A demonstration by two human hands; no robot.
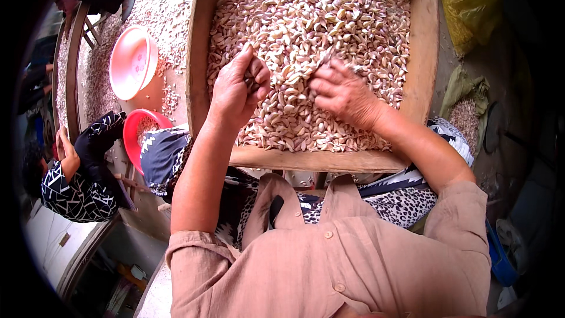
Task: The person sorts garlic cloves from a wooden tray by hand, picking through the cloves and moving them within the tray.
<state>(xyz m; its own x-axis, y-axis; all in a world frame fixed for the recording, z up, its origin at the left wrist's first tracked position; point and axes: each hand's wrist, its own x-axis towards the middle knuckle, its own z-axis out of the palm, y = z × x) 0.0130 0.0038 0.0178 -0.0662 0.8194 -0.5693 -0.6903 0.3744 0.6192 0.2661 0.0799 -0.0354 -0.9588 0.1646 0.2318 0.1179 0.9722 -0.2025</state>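
Evidently the person's two hands are apart, both over a broad bed of garlic cloves point(306, 15) that fills a wooden tray point(318, 161) in front of the body. The left hand point(241, 81) is curled into a loose fist near the tray's left side, thumb uppermost; its fingertips look dark, and whether a clove sits inside cannot be told. The right hand point(344, 88) reaches in from the right with bent fingers down at the cloves; it is somewhat blurred, so whether it grips any cannot be told.

Left of the tray, a pink basin point(130, 70) stands tilted, with a red bowl point(130, 135) nearer the person, partly hidden by a patterned cloth point(162, 156). Further left sits a co-worker point(79, 191) in a black-and-white top. A yellow sack point(465, 15) lies beyond the tray's right side.
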